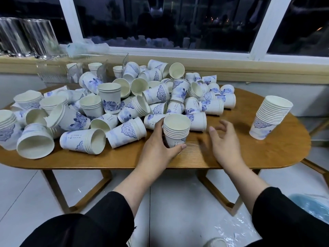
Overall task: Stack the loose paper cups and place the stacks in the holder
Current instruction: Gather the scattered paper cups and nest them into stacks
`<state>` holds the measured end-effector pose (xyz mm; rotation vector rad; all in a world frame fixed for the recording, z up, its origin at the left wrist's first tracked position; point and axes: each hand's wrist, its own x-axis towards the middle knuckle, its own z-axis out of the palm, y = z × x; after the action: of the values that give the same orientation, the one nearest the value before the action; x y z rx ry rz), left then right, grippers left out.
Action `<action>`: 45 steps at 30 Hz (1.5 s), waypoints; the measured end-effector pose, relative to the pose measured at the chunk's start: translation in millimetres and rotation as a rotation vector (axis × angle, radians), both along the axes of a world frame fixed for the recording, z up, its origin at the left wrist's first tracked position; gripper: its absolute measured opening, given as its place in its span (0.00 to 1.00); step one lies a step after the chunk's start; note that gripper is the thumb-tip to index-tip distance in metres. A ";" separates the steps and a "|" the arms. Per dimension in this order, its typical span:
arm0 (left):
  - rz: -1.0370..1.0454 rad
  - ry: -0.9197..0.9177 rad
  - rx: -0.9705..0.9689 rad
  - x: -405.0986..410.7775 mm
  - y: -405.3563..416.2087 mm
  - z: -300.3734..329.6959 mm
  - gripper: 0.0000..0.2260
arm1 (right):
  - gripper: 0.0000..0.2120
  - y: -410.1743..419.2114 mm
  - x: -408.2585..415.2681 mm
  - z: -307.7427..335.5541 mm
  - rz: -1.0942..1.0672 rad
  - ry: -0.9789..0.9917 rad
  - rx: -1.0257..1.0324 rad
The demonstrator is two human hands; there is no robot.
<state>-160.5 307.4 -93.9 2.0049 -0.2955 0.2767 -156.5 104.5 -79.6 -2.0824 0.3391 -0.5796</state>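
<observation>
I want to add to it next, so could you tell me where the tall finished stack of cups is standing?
In the head view the tall stack stands tilted on the right end of the wooden table, apart from the pile of cups, beyond the open right hand.

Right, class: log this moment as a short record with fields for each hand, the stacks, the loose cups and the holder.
left hand: grips short stack, upright on the table
right hand: open, hovering beside that stack, holding nothing
tall stack: stands tilted near the table's right end
loose cups: heaped, many lying on their sides
clear holder: behind the heap, some cups inside
</observation>
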 end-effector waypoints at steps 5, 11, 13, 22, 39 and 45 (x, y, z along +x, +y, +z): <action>0.014 0.000 0.006 -0.5 -1.9 -0.7 0.38 | 0.22 8.8 18.3 -3.4 0.100 0.110 0.035; -0.001 0.026 -0.008 -1.3 1.1 0.0 0.36 | 0.10 19.8 28.1 -5.9 0.032 0.072 0.069; -0.005 0.034 -0.013 -1.0 1.6 0.3 0.36 | 0.11 18.0 16.1 1.2 0.016 -0.025 0.074; -0.015 0.038 0.018 -1.9 -5.8 0.5 0.35 | 0.10 22.4 -29.3 75.0 0.312 -0.475 -0.081; -0.035 0.079 0.121 4.2 -14.0 7.7 0.33 | 0.11 -27.9 -41.3 10.7 0.058 -0.409 -0.234; -0.091 0.065 0.112 14.1 -70.2 8.6 0.35 | 0.30 -118.4 -39.0 -4.6 -0.322 -0.076 -0.027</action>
<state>-146.4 237.2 -85.3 2.0992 -0.3674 0.1398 -195.5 -13.9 -84.2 -2.0389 0.6318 -0.8554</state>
